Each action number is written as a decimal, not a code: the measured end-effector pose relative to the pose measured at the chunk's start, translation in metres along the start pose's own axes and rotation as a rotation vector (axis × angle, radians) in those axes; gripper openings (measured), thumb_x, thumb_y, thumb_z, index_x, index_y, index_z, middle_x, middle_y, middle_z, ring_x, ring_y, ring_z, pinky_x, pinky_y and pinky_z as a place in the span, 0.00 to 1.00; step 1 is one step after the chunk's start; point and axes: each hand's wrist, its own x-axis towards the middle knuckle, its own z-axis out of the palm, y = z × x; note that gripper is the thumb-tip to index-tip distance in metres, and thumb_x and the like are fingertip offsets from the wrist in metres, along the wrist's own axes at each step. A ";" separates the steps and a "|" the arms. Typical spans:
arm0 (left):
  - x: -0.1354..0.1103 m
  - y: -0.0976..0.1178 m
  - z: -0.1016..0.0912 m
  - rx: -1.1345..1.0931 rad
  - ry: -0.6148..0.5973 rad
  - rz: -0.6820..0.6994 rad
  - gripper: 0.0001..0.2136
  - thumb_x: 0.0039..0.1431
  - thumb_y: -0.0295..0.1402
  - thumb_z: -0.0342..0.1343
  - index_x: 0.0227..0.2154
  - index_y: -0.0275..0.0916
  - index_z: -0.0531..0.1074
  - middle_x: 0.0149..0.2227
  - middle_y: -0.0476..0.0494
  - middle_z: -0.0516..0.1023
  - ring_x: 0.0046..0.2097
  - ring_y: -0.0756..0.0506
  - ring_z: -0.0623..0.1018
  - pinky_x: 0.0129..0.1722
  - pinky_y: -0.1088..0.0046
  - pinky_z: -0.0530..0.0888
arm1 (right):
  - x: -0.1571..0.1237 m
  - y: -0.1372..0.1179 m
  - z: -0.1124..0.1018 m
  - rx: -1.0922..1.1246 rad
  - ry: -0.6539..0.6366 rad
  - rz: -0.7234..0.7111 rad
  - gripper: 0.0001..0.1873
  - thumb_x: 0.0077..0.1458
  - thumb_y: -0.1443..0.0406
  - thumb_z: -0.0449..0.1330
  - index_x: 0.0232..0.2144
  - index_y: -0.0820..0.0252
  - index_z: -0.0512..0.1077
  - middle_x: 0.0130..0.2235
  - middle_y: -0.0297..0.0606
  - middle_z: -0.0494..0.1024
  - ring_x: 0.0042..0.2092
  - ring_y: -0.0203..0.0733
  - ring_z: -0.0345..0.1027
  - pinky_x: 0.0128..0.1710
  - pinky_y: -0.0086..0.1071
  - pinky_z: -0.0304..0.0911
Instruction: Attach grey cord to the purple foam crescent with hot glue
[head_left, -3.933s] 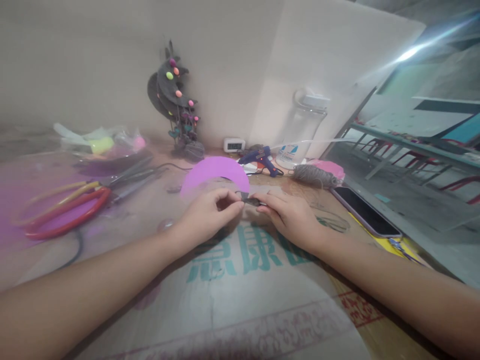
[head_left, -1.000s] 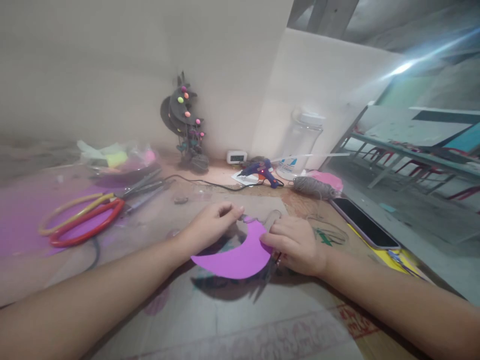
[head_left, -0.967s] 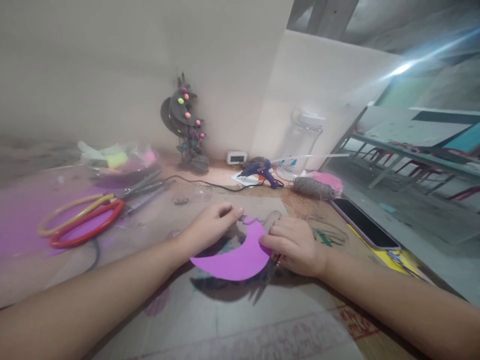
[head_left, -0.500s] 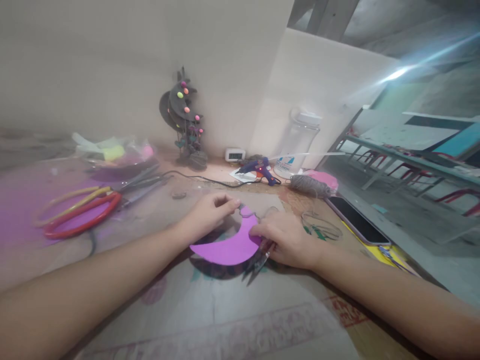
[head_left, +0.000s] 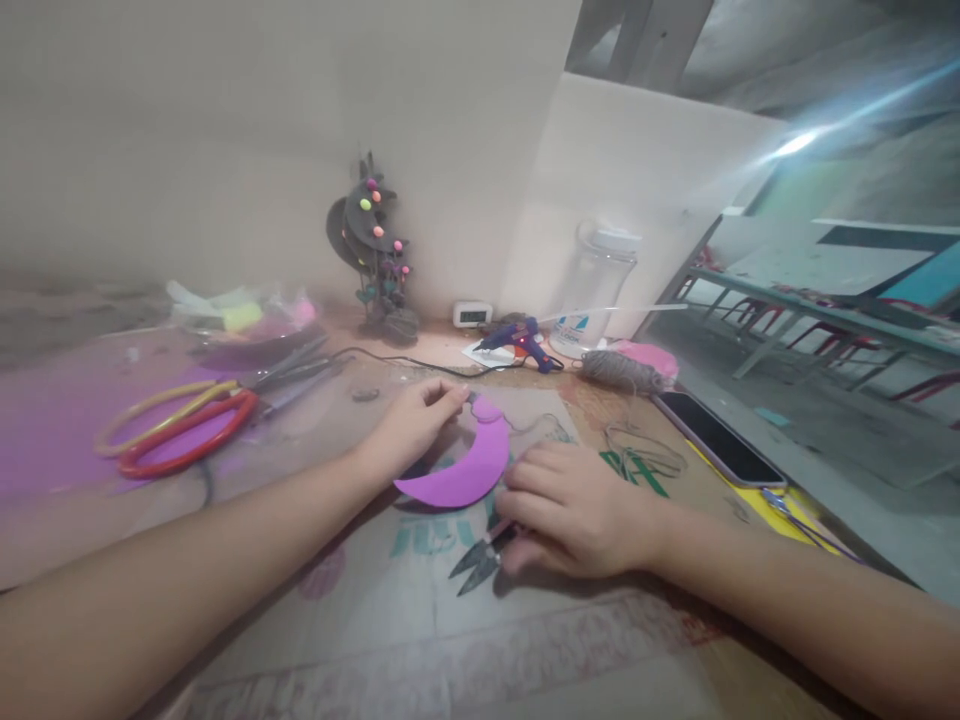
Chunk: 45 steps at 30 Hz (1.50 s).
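Observation:
A purple crescent moon cutout (head_left: 463, 475) hangs just above the cardboard, its upper tip pinched between the thumb and fingers of my left hand (head_left: 420, 420). Grey yarn (head_left: 525, 425) wraps that tip and trails to the right. My right hand (head_left: 574, 510) is closed around a small pair of thread snips (head_left: 480, 562), whose blades stick out to the left, slightly apart, below the crescent. The fingers hide the snips' handle.
Large scissors (head_left: 187, 430) with red and yellow handles lie left. Behind stand a decorated moon ornament (head_left: 371, 245), a small clock (head_left: 472, 315), a glue gun (head_left: 519, 343) and a clear bottle (head_left: 592, 295). Grey yarn ball (head_left: 619, 372) and phone (head_left: 720, 438) lie right.
My right hand has drawn away from the crescent, down and toward me, with the snips in it. The crescent's face shows more fully, still in my left hand.

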 end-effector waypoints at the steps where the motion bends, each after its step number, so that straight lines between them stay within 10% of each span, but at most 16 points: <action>1: 0.000 0.000 0.000 0.000 -0.002 -0.002 0.17 0.54 0.48 0.54 0.26 0.37 0.65 0.22 0.54 0.64 0.20 0.54 0.62 0.17 0.79 0.58 | -0.001 0.005 -0.003 -0.004 0.047 0.052 0.14 0.61 0.56 0.53 0.32 0.61 0.69 0.29 0.38 0.72 0.31 0.39 0.64 0.30 0.32 0.56; 7: -0.003 0.006 0.003 -0.015 -0.028 -0.086 0.14 0.56 0.45 0.53 0.26 0.39 0.65 0.18 0.56 0.62 0.16 0.55 0.61 0.14 0.79 0.55 | -0.014 0.065 -0.002 0.126 0.232 0.755 0.06 0.58 0.63 0.54 0.33 0.60 0.68 0.32 0.37 0.74 0.34 0.38 0.66 0.34 0.31 0.61; 12: -0.001 0.000 0.003 0.013 -0.064 -0.054 0.15 0.56 0.46 0.53 0.27 0.39 0.65 0.16 0.57 0.60 0.15 0.55 0.58 0.13 0.80 0.54 | -0.024 0.125 0.013 0.232 0.254 1.140 0.19 0.54 0.61 0.58 0.46 0.65 0.66 0.45 0.47 0.75 0.42 0.43 0.70 0.41 0.36 0.65; 19: -0.001 -0.003 0.003 -0.003 -0.105 -0.055 0.15 0.57 0.47 0.52 0.28 0.40 0.64 0.16 0.58 0.59 0.14 0.55 0.58 0.12 0.80 0.53 | -0.004 0.182 0.032 0.247 0.063 1.183 0.26 0.50 0.59 0.64 0.49 0.68 0.70 0.46 0.50 0.77 0.43 0.46 0.72 0.43 0.35 0.64; 26: 0.002 -0.010 0.003 0.011 -0.108 -0.032 0.14 0.57 0.46 0.51 0.28 0.39 0.65 0.16 0.57 0.60 0.14 0.55 0.59 0.12 0.80 0.54 | 0.010 0.188 0.047 0.187 0.020 1.261 0.17 0.48 0.59 0.64 0.38 0.65 0.74 0.36 0.43 0.80 0.40 0.46 0.72 0.39 0.32 0.63; 35: 0.001 -0.008 0.004 0.012 -0.104 -0.034 0.13 0.57 0.45 0.52 0.28 0.39 0.66 0.15 0.57 0.60 0.14 0.55 0.59 0.12 0.80 0.54 | 0.000 0.169 0.026 0.394 0.031 1.236 0.10 0.51 0.61 0.60 0.28 0.64 0.72 0.19 0.37 0.74 0.22 0.40 0.68 0.25 0.30 0.62; 45: 0.000 -0.006 0.003 0.010 -0.063 -0.065 0.13 0.57 0.44 0.52 0.27 0.40 0.64 0.16 0.57 0.61 0.14 0.54 0.59 0.11 0.80 0.54 | -0.015 0.084 -0.007 0.604 0.247 1.063 0.16 0.51 0.55 0.59 0.36 0.61 0.73 0.33 0.40 0.79 0.29 0.38 0.71 0.33 0.31 0.67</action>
